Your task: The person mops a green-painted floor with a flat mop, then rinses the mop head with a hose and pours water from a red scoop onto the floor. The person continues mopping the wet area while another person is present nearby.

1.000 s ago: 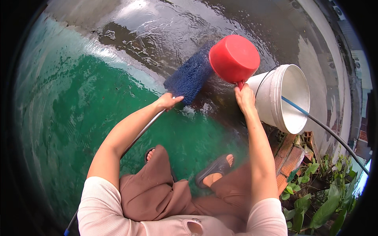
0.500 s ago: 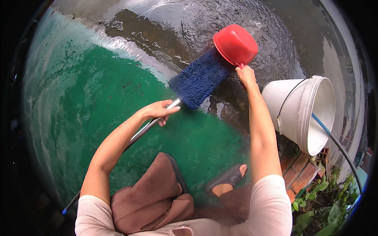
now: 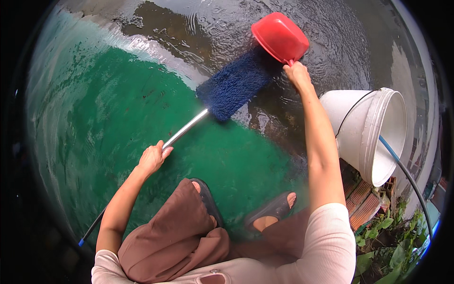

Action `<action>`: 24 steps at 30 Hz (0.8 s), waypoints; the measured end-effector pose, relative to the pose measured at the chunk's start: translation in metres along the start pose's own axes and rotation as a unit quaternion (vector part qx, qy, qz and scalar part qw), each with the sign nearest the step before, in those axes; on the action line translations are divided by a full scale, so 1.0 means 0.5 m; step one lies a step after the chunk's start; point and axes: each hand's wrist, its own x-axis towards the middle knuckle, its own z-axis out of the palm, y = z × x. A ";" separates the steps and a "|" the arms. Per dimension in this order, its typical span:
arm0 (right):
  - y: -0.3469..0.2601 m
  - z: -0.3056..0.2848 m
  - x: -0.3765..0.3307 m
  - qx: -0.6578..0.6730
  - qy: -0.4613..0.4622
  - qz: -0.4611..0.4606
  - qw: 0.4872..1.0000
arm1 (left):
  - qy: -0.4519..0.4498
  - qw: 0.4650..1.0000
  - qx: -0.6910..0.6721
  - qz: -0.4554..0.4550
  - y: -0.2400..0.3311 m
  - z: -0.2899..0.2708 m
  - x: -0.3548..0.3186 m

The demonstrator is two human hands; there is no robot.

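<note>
My left hand [image 3: 152, 158] is closed around the silver pole of a mop [image 3: 187, 128]. The pole runs on under my left forearm to a blue tip [image 3: 81, 242] at the lower left. At its far end the shaggy dark blue mop head [image 3: 234, 85] lies across the border of green floor and wet grey ground. My right hand [image 3: 298, 75] grips the short handle of a red plastic dipper [image 3: 281, 38]. The dipper is tipped over, its underside toward me and its rim at the far end of the mop head. Its inside is hidden.
A white bucket [image 3: 352, 111] lies tilted at the right, a blue-tipped dark hose [image 3: 402, 165] reaching into its mouth. Bricks [image 3: 364, 203] and leafy plants [image 3: 395, 241] are below it. Wet green floor [image 3: 127, 104] spreads around my sandalled feet [image 3: 272, 212].
My left hand has slid down the pole toward me, away from the mop head. The red dipper and my right hand have shifted slightly farther away.
</note>
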 end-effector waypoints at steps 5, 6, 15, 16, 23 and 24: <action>-0.097 0.138 -0.255 -0.072 -0.094 -0.244 0.963 | 0.026 1.000 -0.011 -0.010 -0.025 0.017 -0.006; -0.078 0.151 -0.250 -0.098 -0.089 -0.252 0.959 | 0.027 1.000 -0.007 -0.007 -0.025 0.017 -0.007; -0.013 0.132 -0.124 0.020 0.030 -0.037 0.999 | 0.003 1.000 -0.006 -0.012 0.007 0.011 0.000; -0.041 0.168 -0.186 0.025 0.000 -0.068 0.997 | 0.004 1.000 -0.005 -0.013 -0.006 0.013 0.000; 0.069 0.174 -0.239 -0.055 -0.027 -0.168 0.984 | -0.033 0.997 -0.062 -0.023 -0.009 -0.007 0.011; 0.117 0.158 -0.173 -0.058 0.021 -0.162 0.985 | -0.043 0.996 -0.070 -0.029 -0.005 -0.013 0.013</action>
